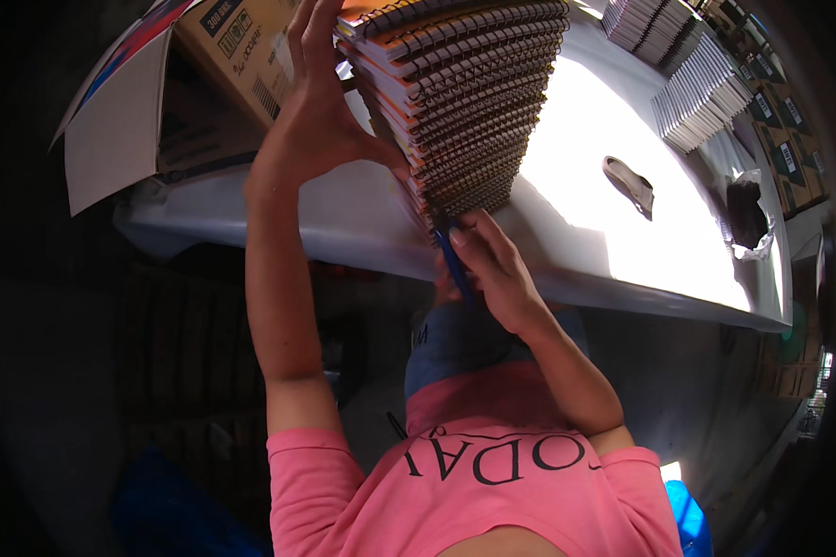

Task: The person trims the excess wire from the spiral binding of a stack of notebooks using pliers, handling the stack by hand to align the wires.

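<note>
Head view: at the near edge of the worktop (571, 237), left hand (316, 130) spread against the spiral-notebook stack (474, 107), right hand (498, 269) pinching a blue tool (451, 257)

cardboard box (221, 74) at left; brown cartons (790, 139) far right

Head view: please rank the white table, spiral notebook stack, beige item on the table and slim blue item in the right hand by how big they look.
1. White table
2. Spiral notebook stack, perhaps enlarged by nearness to the camera
3. Beige item and slim blue item: too alike to rank
</note>
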A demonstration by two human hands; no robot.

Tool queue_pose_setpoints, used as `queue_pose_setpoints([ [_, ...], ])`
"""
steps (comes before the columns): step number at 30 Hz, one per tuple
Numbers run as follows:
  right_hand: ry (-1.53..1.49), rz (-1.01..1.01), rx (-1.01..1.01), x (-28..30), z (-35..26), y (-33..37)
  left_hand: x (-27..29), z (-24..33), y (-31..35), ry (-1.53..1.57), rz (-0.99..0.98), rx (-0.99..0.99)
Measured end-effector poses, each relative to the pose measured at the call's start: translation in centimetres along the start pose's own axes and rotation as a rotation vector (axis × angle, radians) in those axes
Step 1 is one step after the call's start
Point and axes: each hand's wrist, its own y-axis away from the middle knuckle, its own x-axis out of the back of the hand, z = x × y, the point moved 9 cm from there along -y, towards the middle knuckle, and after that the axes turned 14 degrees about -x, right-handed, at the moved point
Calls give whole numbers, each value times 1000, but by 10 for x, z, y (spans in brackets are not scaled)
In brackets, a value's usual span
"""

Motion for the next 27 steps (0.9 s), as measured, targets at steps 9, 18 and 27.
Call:
queue_pose_setpoints([
  [9, 516, 357, 384, 16, -17, 14, 3, 1, -1, -73, -9, -100],
  [18, 18, -70, -17, 0, 17, -4, -2, -8, 3, 103, 22, 71],
  [27, 379, 329, 343, 25, -11, 17, 3, -4, 1, 7, 7, 60],
])
